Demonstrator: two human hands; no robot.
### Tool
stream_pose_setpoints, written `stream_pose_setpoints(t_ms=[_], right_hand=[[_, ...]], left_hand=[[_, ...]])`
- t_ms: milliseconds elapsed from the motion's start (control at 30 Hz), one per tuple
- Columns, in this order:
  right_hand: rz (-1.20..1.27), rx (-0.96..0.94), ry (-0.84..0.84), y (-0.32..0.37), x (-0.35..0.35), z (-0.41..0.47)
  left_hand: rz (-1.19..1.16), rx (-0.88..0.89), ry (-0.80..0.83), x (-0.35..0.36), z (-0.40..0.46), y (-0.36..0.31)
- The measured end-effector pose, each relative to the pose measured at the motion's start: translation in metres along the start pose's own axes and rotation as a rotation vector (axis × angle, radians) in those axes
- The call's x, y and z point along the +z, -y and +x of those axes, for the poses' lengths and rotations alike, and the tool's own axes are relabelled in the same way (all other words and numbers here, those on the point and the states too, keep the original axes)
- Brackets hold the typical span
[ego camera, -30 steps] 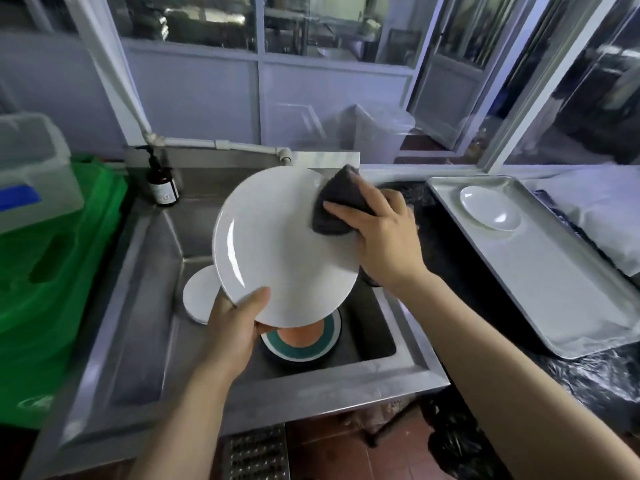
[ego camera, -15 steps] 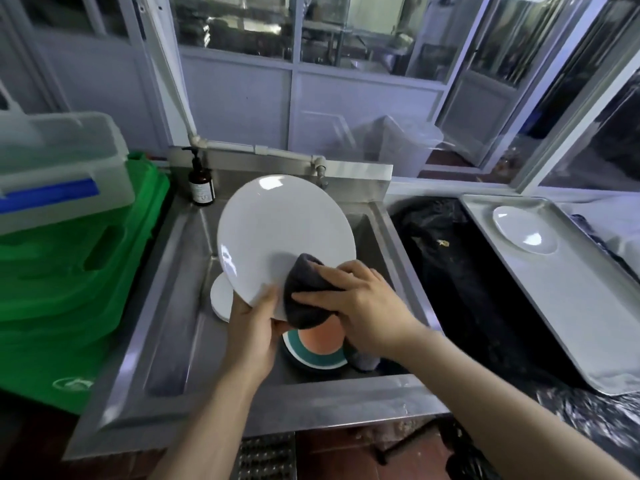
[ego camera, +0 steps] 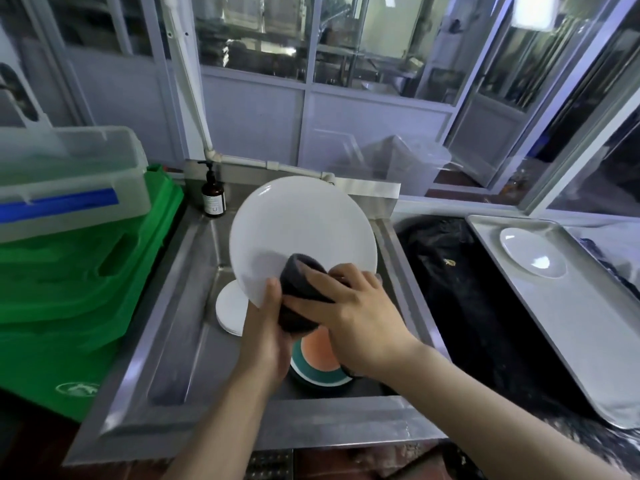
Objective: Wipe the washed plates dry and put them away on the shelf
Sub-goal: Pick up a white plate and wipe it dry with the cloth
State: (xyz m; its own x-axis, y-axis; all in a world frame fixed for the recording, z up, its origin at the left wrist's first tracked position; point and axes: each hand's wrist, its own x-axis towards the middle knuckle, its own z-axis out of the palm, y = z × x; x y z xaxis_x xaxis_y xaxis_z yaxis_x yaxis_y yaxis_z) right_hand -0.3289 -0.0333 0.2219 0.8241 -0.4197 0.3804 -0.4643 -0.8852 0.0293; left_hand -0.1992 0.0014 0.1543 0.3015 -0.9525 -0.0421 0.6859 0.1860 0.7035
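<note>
The cloth [ego camera: 300,292] has slid down the glossy white plate [ego camera: 298,233], both hands' fingers gripping.

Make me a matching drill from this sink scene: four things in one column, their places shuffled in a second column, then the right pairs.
Things:
1. large white plate
2. dark cloth
3. small white dish
4. brown pump bottle

Places:
A. standing at the sink's back left corner
B. lying on the metal tray to the right
C. held tilted over the sink by the left hand
D. gripped by the right hand against the plate's lower edge

Pairs: 1-C, 2-D, 3-B, 4-A
</note>
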Motion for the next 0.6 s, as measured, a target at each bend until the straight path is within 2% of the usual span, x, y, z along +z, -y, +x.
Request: stream_pose_setpoints(t_ms=[167, 367, 433, 500, 600], right_hand=[[0.039, 0.052, 0.066, -0.024, -0.012, 0.015], [-0.048, 0.389, -0.102, -0.068, -0.022, 0.057], [-0.091, 0.426, -0.111, -0.065, -0.022, 0.064], [-0.072, 0.358, -0.118, -0.047, -0.018, 0.063], [0.023, 0.108, -0.066, -0.006, -0.007, 0.051]], left_hand=[[-0.001, 0.003, -0.058, 0.002, 0.006, -0.010], [0.073, 0.097, -0.111, 0.002, 0.004, -0.022], [0.080, 0.105, -0.095, 0.001, 0.002, -0.022], [0.060, 0.117, -0.085, 0.002, 0.001, -0.024], [0.034, 0.141, -0.093, 0.001, 0.000, -0.027]])
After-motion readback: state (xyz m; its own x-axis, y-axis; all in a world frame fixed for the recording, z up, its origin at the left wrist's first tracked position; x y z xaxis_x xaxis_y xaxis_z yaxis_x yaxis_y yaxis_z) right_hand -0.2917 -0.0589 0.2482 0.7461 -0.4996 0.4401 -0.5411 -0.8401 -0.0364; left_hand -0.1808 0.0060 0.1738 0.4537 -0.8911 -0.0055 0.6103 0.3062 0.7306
